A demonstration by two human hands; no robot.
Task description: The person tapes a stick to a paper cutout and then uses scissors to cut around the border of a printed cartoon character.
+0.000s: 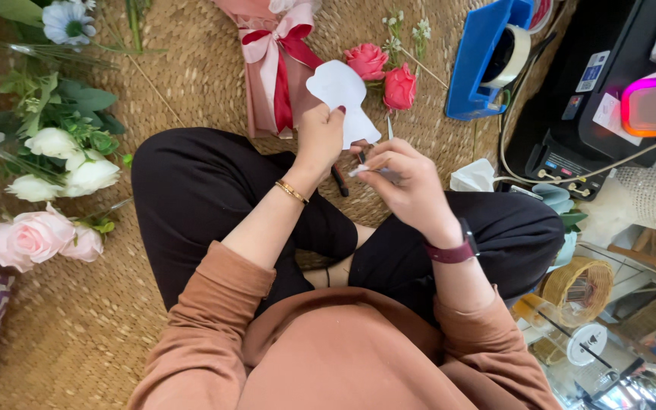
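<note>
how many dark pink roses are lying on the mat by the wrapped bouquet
2. One dark pink rose lies just right of the wrapped bouquet; the second dark pink rose lies beside it, lower right, above the right hand. The white paper cutout may hide others.

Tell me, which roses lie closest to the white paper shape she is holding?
The two deep pink roses just right of the white paper shape in the left hand; the pale pink roses and white roses lie far left.
</note>
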